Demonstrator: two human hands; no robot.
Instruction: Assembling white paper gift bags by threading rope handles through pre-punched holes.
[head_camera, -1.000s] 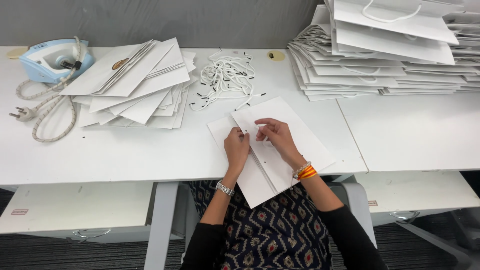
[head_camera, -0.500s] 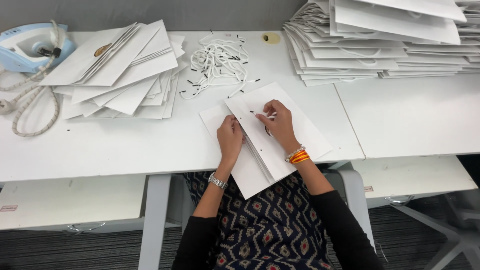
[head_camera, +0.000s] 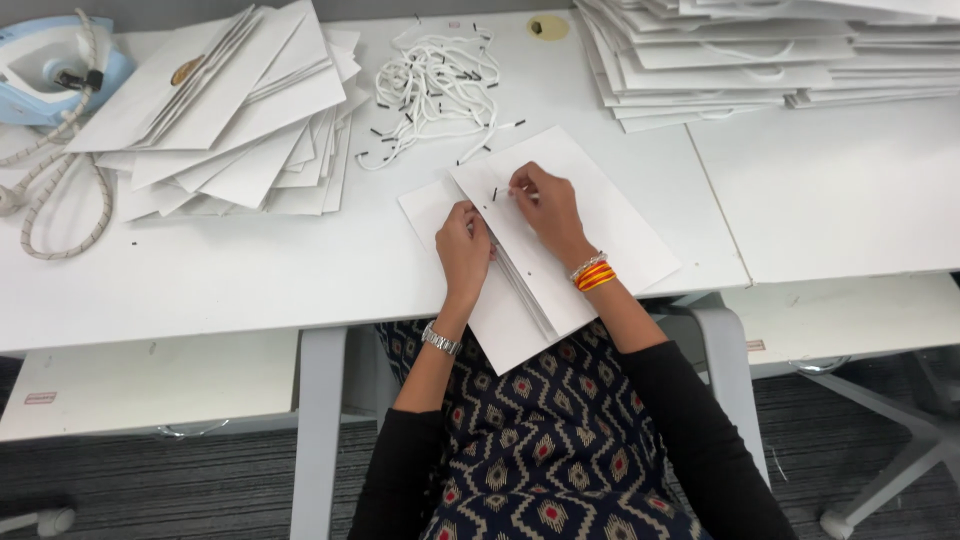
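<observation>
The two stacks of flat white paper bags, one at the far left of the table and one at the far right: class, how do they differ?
The left stack is fanned out loosely at angles; the right stack is taller and laid more squarely. White cord handles show on the right stack's bags; none show on the left stack. Both are white, flat and lie on the white table.

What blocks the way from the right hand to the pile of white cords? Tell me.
Nothing visible does. The right hand rests on the flat paper bag, pinching a cord end. The cords lie beyond the bag's far edge, with only bare table between. The left hand presses the bag nearer the person.
</observation>
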